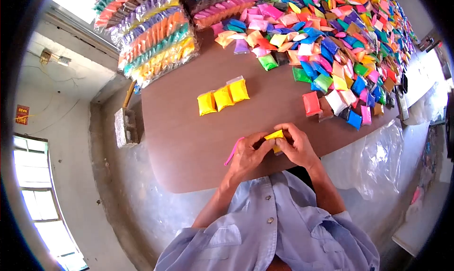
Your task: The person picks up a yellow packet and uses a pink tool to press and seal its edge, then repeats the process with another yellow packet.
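Yellow packet (pixel 274 135) pinched in the fingertips of left hand (pixel 249 152) and right hand (pixel 299 143), pink strip (pixel 232 152) jutting out beside left hand; three yellow packets (pixel 223 98) on desk (pixel 184 143) beyond left hand, colourful packet heap (pixel 326 58) beyond right hand

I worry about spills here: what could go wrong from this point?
The yellow packet pinched between the fingers of the left hand and right hand might burst if squeezed hard. The thin pink stick beside the left hand could snag it. The pile of packets reaches close to the edge of the table, so a bump might knock some off.
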Tool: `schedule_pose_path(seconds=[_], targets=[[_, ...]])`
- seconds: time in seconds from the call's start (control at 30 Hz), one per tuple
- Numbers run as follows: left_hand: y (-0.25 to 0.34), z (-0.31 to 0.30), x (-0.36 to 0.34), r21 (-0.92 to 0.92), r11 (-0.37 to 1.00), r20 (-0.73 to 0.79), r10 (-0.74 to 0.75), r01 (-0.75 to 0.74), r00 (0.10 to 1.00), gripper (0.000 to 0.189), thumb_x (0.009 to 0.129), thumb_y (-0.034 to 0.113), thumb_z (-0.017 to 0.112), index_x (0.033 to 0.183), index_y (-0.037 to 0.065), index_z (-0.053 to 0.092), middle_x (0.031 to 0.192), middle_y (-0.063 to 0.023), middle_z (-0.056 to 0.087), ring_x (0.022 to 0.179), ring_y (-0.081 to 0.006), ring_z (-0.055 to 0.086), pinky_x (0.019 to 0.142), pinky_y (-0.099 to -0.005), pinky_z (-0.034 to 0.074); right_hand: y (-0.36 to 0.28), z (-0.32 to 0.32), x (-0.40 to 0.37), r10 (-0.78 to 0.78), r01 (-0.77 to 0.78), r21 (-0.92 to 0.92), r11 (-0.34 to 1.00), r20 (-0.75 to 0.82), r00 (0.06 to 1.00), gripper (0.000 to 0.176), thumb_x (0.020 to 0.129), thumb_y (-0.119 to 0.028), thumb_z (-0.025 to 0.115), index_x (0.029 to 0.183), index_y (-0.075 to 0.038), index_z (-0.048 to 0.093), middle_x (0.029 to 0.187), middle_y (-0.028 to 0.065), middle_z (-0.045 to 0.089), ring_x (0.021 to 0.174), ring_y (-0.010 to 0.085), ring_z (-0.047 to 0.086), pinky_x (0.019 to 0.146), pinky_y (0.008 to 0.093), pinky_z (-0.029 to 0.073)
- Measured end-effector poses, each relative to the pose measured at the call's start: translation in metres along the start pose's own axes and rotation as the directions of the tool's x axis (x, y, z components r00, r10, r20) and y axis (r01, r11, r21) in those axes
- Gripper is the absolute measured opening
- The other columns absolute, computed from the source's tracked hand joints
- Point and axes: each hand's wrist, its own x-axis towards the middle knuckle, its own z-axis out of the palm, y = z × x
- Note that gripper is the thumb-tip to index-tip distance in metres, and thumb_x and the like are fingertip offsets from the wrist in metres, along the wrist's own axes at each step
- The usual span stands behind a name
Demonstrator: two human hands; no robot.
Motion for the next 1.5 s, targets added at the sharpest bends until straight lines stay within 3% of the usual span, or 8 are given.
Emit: schedule_pose_path(seconds=[0.17,0.4,0.43,0.6,0.7,1.13,1.3,1.5], targets=[[-0.021,-0.006,-0.003,-0.215,0.962,0.032,-0.163,0.166,0.986,0.021,0.102,0.019,0.072,0.112,0.000,0.076,0.087,0.0000,0.072,0.079,-0.0076,0.063,0.071,-0.0244,0.051,-0.003,-0.001,0.003,-0.028,0.031,-0.057,0.998,0.049,0.998,0.034,0.097,-0.020,0.073,0.123,0.001,0.065,0.102,0.0178,0.074,0.089,0.0227,0.075,0.076,0.0345,0.060],[-0.005,0.000,-0.003,-0.342,0.903,0.030,-0.266,0.260,0.963,0.021,0.101,0.017,0.074,0.110,-0.001,0.076,0.087,-0.0021,0.072,0.080,-0.0078,0.063,0.072,-0.0245,0.051,0.010,0.000,0.002,-0.025,0.028,-0.089,0.996,0.032,0.999,0.031,0.093,-0.019,0.076,0.116,0.001,0.068,0.092,0.0159,0.073,0.078,0.0215,0.073,0.067,0.0351,0.058],[0.004,0.001,-0.003,-0.339,0.921,-0.009,-0.209,0.194,0.978,0.021,0.101,0.018,0.074,0.111,-0.001,0.076,0.089,-0.0025,0.073,0.082,-0.0077,0.064,0.075,-0.0249,0.051,0.014,-0.002,0.001,-0.039,0.044,-0.115,0.992,0.047,0.998,0.028,0.095,-0.011,0.072,0.120,0.003,0.068,0.095,0.0072,0.072,0.084,0.0107,0.069,0.071,0.0285,0.057],[0.011,-0.003,0.000,-0.190,0.975,0.002,-0.120,0.118,0.993,0.023,0.101,0.017,0.072,0.113,-0.002,0.075,0.093,-0.0016,0.073,0.087,-0.0067,0.063,0.079,-0.0254,0.050,0.004,-0.002,0.004,-0.207,0.214,-0.228,0.950,0.052,0.977,0.025,0.090,-0.011,0.076,0.111,0.000,0.070,0.089,0.0103,0.070,0.075,0.0172,0.068,0.063,0.0315,0.054],[0.006,-0.006,0.000,-0.342,0.925,0.042,-0.159,0.164,0.986,0.018,0.101,0.015,0.071,0.107,-0.001,0.076,0.092,0.0007,0.071,0.085,-0.0070,0.061,0.077,-0.0247,0.049,-0.002,-0.001,0.004,-0.159,0.164,-0.185,0.969,0.039,0.986,0.028,0.089,-0.015,0.078,0.112,-0.001,0.071,0.090,0.0108,0.071,0.074,0.0183,0.068,0.062,0.0317,0.054],[0.013,-0.001,0.000,-0.216,0.963,-0.015,-0.170,0.162,0.985,0.019,0.101,0.012,0.071,0.109,-0.004,0.075,0.095,-0.0034,0.074,0.086,-0.0092,0.065,0.078,-0.0245,0.052,0.020,0.000,0.007,-0.273,0.279,-0.215,0.936,0.056,0.960,0.027,0.090,-0.022,0.077,0.107,-0.002,0.072,0.090,0.0147,0.072,0.074,0.0294,0.070,0.063,0.0382,0.055],[0.000,0.000,-0.001,-0.310,0.940,-0.006,-0.151,0.142,0.989,0.020,0.101,0.016,0.073,0.106,-0.003,0.076,0.094,-0.0032,0.074,0.086,-0.0084,0.064,0.077,-0.0239,0.051,0.012,-0.003,0.004,-0.166,0.181,-0.201,0.963,0.092,0.982,0.027,0.089,-0.027,0.077,0.100,-0.003,0.072,0.089,0.0177,0.073,0.080,0.0388,0.071,0.070,0.0467,0.054],[-0.013,0.006,0.000,-0.338,0.937,-0.097,-0.129,0.089,0.987,0.022,0.102,0.019,0.072,0.101,-0.003,0.074,0.092,-0.0025,0.072,0.084,-0.0073,0.062,0.076,-0.0225,0.049,0.002,-0.007,0.003,-0.190,0.190,-0.125,0.974,0.011,0.982,0.027,0.089,-0.024,0.077,0.105,-0.004,0.071,0.086,0.0139,0.073,0.075,0.0296,0.072,0.067,0.0396,0.056]])
